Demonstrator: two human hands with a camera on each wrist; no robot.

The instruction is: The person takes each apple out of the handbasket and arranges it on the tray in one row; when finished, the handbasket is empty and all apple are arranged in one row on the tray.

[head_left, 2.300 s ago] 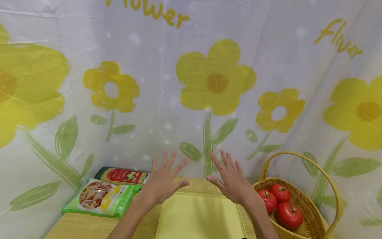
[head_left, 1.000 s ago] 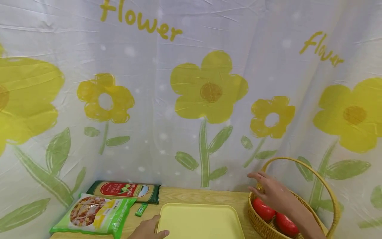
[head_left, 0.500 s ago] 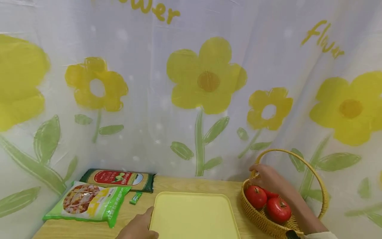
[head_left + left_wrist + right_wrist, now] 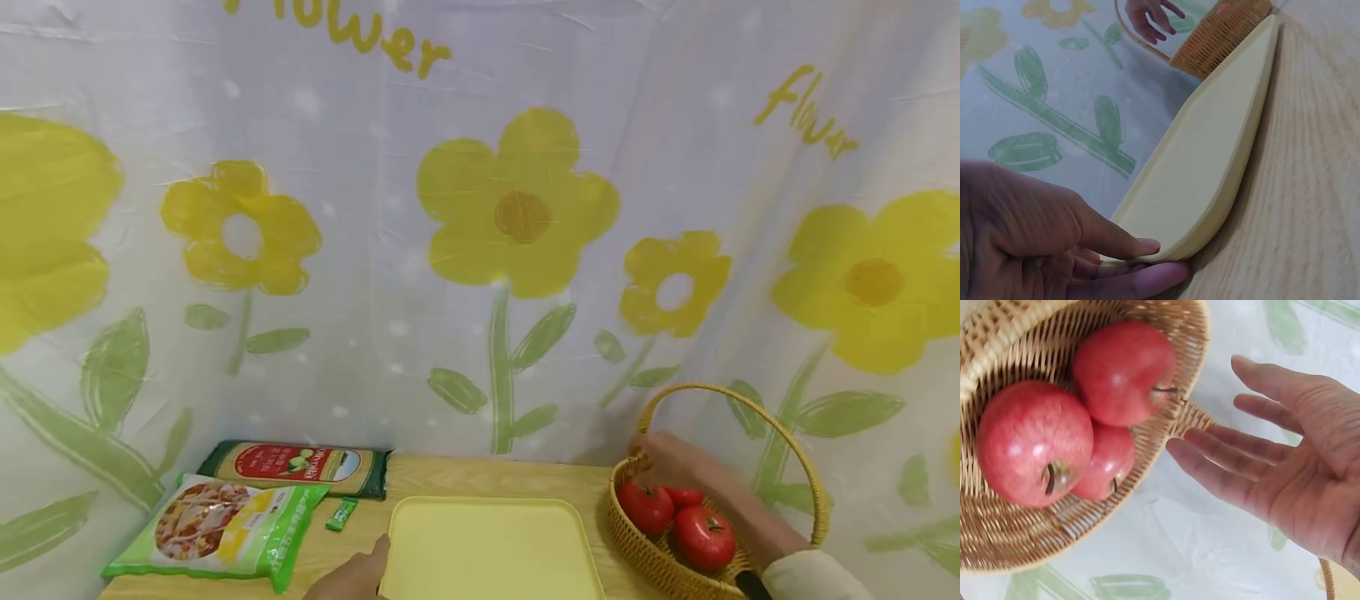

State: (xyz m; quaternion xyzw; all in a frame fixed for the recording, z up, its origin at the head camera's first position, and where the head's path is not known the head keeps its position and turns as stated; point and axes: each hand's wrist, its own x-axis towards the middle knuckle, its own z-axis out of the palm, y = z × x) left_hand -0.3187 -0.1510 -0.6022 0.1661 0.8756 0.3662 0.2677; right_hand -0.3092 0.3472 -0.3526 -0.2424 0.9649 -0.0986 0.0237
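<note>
My left hand (image 4: pixel 354 575) holds the near-left edge of a pale yellow tray (image 4: pixel 487 542). In the left wrist view the thumb lies on the rim and fingers pass beneath, pinching it. At the right, my right hand (image 4: pixel 678 460) is by the far end of a wicker basket (image 4: pixel 637 546), near the foot of its arched handle. The right wrist view has that hand's fingers (image 4: pixel 1210 469) extended and loosely spread, their tips close to the basket, with nothing held. Three red apples (image 4: pixel 705 537) lie inside the basket.
On the left of the wooden table (image 4: pixel 450 471) lie a green-and-white food bag (image 4: pixel 213 529), a dark green packet with a red label (image 4: pixel 300 467) and a small green sachet (image 4: pixel 342 514). A flower-printed curtain (image 4: pixel 360 333) hangs behind.
Both hands were raised with spread fingers over the tray. The left came down to the tray's left edge and gripped it; the right moved right to the basket. Tray and basket look unmoved.
</note>
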